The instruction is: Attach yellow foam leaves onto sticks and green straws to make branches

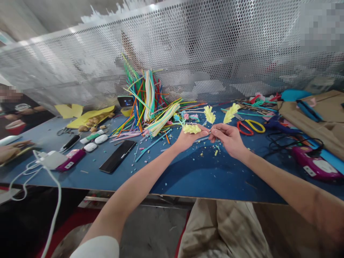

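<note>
Three yellow leaf shapes [209, 115], two purple devices [319, 164], two white oval pieces [90, 147], one black phone [117, 157] at eight o'clock.

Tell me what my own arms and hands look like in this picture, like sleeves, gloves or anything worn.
Your left hand and right hand are both ungloved, with no rings that I can make out. Both forearms are bare, with no watch or bracelet visible. A white sleeve shows on your left arm; no right sleeve is in view.

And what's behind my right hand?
Behind your right hand shows a yellow leaf-like piece, with scissors to its right; the table directly behind the hand is covered.
</note>
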